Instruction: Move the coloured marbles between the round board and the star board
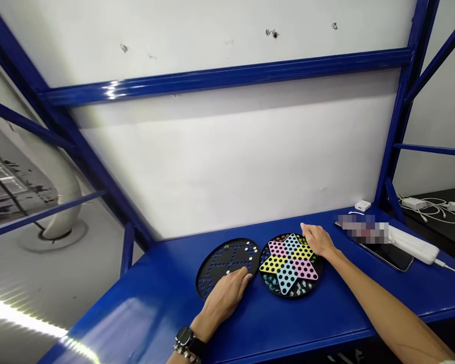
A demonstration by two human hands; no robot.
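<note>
My left hand (226,293) rests over the near right part of a black round tray (202,263) with rows of blue-looking holes. Its fingers are drawn together and bent down; what they hold, if anything, is hidden. A few white pieces (250,258) and a green one (226,246) lie on that tray. Beside it is a round Chinese checkers board (288,266) with a star of pink, yellow and light blue points. Marbles (299,289) fill its rim pockets. At its far right rim my right hand (318,239) is closed, fingertips mostly hidden.
Both boards lie on a blue table (167,283) against a white wall panel (235,162) framed by blue metal bars (231,76). To the right are a phone (392,255), a white power bank (415,245) with a cable and a small white case (363,206).
</note>
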